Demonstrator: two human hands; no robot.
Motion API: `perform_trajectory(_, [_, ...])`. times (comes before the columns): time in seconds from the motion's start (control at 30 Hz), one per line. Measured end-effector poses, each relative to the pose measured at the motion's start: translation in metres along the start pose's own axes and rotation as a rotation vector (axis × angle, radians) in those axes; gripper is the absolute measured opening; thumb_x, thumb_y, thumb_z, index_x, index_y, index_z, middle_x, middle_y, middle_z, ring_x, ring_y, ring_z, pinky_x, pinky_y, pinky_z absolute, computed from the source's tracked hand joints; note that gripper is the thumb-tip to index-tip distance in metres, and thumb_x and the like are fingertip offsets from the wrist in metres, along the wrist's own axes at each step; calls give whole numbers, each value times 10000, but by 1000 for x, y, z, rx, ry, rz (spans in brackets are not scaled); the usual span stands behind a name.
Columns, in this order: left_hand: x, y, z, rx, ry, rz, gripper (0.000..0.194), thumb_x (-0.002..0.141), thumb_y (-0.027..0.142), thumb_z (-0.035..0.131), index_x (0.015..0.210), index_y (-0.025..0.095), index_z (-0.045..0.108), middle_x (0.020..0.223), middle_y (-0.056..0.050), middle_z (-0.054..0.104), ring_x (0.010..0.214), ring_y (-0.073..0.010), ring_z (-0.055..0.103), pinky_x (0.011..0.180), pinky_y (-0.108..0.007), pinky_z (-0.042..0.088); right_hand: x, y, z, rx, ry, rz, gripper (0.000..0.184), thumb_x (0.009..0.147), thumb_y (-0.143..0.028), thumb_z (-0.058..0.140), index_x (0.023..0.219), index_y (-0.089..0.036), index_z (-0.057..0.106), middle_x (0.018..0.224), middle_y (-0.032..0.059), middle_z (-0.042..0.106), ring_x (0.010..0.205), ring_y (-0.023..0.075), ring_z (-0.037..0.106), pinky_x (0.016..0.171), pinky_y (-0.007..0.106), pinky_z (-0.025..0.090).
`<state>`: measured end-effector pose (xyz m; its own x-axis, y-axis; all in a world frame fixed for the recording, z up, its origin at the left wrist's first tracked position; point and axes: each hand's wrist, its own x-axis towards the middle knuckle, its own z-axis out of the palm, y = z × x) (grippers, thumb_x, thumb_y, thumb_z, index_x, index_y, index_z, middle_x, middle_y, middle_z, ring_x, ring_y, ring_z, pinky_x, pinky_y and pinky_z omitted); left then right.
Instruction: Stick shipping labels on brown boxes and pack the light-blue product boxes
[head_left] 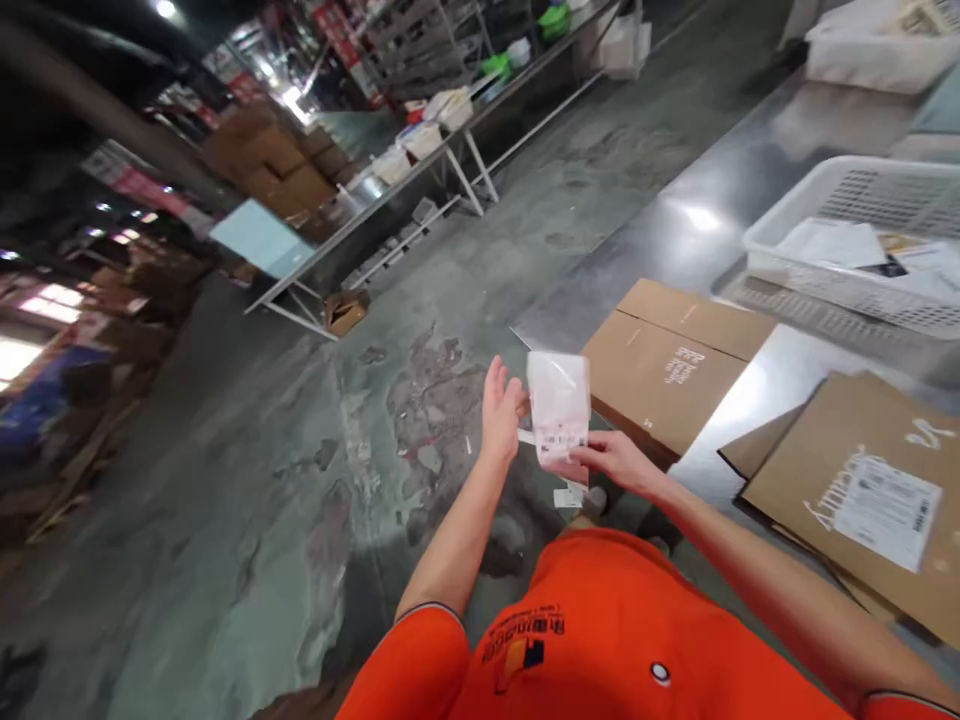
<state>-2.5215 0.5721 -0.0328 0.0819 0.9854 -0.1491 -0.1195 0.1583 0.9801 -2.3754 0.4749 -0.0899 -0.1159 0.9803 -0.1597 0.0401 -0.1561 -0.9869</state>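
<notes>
A small clear plastic packet point(559, 395) with a printed label on its lower part is held up in front of my body, over the floor. My right hand point(621, 460) pinches it at the lower right edge. Just left of the packet is my left hand point(501, 412), its fingers stretched upward and apart. Whether its fingertips touch the packet's edge I cannot tell. A narrow white strip point(527, 437) sticks out from the packet's left side. Beneath the packet shows a white paper tag point(568, 497). What the packet contains is too blurred to make out.
On the metal table point(645, 240) at my right lie a closed cardboard box point(667, 365), flat cardboard boxes point(862, 490) with a white label, and a white plastic basket point(847, 262) holding papers. A long table point(390, 195) with goods stands across the worn floor.
</notes>
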Motion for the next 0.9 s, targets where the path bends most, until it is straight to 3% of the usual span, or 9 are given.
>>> perform_trajectory(0.07, [-15, -22, -22, 43, 25, -53, 620, 711, 554, 753, 1227, 237, 625, 1356, -108, 599, 858, -137, 670, 765, -251, 522, -2, 4, -1, 58, 2, 4, 421, 777, -556, 615, 778, -144, 698, 728, 21, 649, 660, 159, 553, 632, 285, 464])
perform_trajectory(0.17, [-48, -48, -38, 183, -52, -139, 457, 709, 586, 720, 835, 148, 685, 831, -39, 676, 693, -128, 577, 683, -245, 474, -10, -2, -7, -7, -34, -3, 406, 784, -552, 588, 774, -157, 681, 770, 36, 664, 689, 181, 577, 659, 318, 489])
perform_trajectory(0.23, [-67, -48, -40, 241, -40, -108, 435, 734, 580, 686, 666, 156, 611, 651, 11, 569, 638, -117, 497, 640, -235, 428, -17, -16, -10, -148, 118, -67, 384, 826, -537, 548, 834, -174, 675, 811, 58, 673, 745, 213, 604, 710, 359, 511])
perform_trajectory(0.33, [-85, -23, -36, 332, -41, 53, 393, 829, 520, 602, 642, 179, 548, 638, 30, 491, 639, -111, 438, 623, -222, 379, -25, -49, -13, -369, 377, -329, 363, 844, -501, 578, 1037, -206, 666, 1081, 123, 673, 1038, 284, 604, 929, 443, 482])
perform_trajectory(0.43, [-94, 16, -29, 481, -182, 264, 331, 902, 423, 540, 670, 187, 562, 698, 11, 517, 694, -127, 471, 678, -232, 396, -26, -84, -14, -456, 173, -459, 382, 807, -466, 626, 1093, -216, 662, 1159, 115, 660, 1103, 298, 587, 965, 453, 463])
perform_trajectory(0.53, [-96, 46, -20, 483, -186, 404, 207, 886, 376, 580, 797, 199, 641, 844, -30, 607, 813, -156, 550, 757, -249, 432, -24, -107, -16, -326, -35, -270, 289, 838, -470, 561, 888, -203, 660, 827, 39, 671, 749, 197, 612, 680, 316, 494])
perform_trajectory(0.67, [-82, 58, -7, 296, -242, 171, 365, 722, 381, 745, 1031, 206, 657, 899, -28, 650, 727, -145, 565, 655, -245, 441, -19, -114, -18, -198, 3, -205, 356, 858, -513, 532, 753, -193, 648, 681, 9, 620, 650, 156, 553, 575, 259, 418])
perform_trajectory(0.8, [-50, 36, 4, 298, -264, -35, 296, 637, 415, 757, 655, 165, 600, 591, 31, 527, 570, -102, 447, 552, -231, 362, -16, -92, -21, -332, 159, -213, 339, 894, -495, 512, 904, -208, 691, 822, 33, 694, 712, 175, 593, 623, 283, 436])
perform_trajectory(0.9, [-25, 1, 9, 376, -332, -132, 359, 633, 456, 745, 564, 163, 549, 528, 50, 452, 534, -83, 380, 520, -228, 296, -12, -60, -32, -486, 239, -214, 283, 899, -445, 505, 878, -221, 676, 859, 44, 702, 746, 185, 608, 665, 301, 436])
